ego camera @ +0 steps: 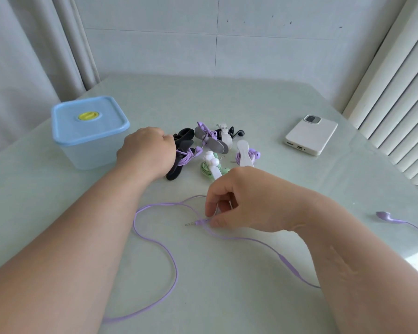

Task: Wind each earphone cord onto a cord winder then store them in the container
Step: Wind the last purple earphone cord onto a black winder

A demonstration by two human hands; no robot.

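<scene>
Earphone cord [176,273], limp and light, will slither; our right hand [241,201] pinches it just behind the plug [191,223], while our left hand [145,153] covers a black winder [175,173], fingers hidden.

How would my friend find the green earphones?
Look at the middle of the table, between the blue-lidded container and the white phone, where the wound earphones sit bunched. At the bunch's near edge, beyond the right hand, is a white winder; it alone carries green cord, the others purple or black.
</scene>
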